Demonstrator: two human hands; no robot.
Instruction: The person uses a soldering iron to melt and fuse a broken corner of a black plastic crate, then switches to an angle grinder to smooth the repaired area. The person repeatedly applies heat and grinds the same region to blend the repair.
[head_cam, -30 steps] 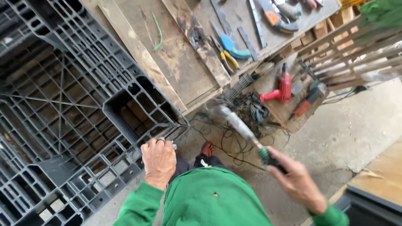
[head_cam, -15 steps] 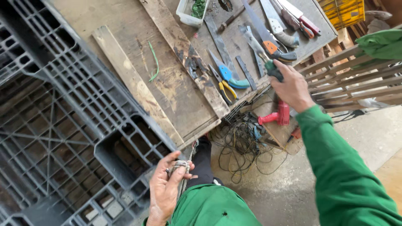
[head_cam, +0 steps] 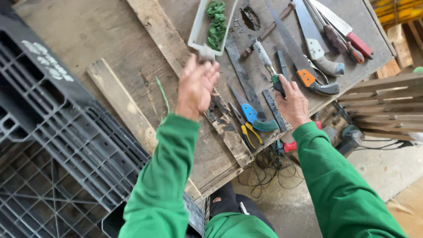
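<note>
1. Head view: a person in green sleeves works over a weathered wooden workbench (head_cam: 110, 39) strewn with hand tools.
2. The left hand (head_cam: 196, 86) is raised above the bench, fingers curled shut around a small grey object (head_cam: 205, 53) that pokes out at the fingertips, just below a pale plastic tray (head_cam: 199, 31) holding green ties.
3. The right hand (head_cam: 293, 103) rests on the bench near its front edge, fingers closed on the green handle of a long tool (head_cam: 266, 61) whose pale shaft lies flat on the boards, pointing away from the person.
4. Beside that hand lie blue-handled pruners (head_cam: 253, 117), yellow-handled pliers (head_cam: 250, 134) and an orange-handled saw (head_cam: 304, 75); further saws and knives fan out beyond.
5. A black plastic pallet (head_cam: 53, 132) abuts the bench on the left; tangled cables (head_cam: 269, 169) and a red power tool (head_cam: 291, 146) sit on the concrete floor below.
</note>
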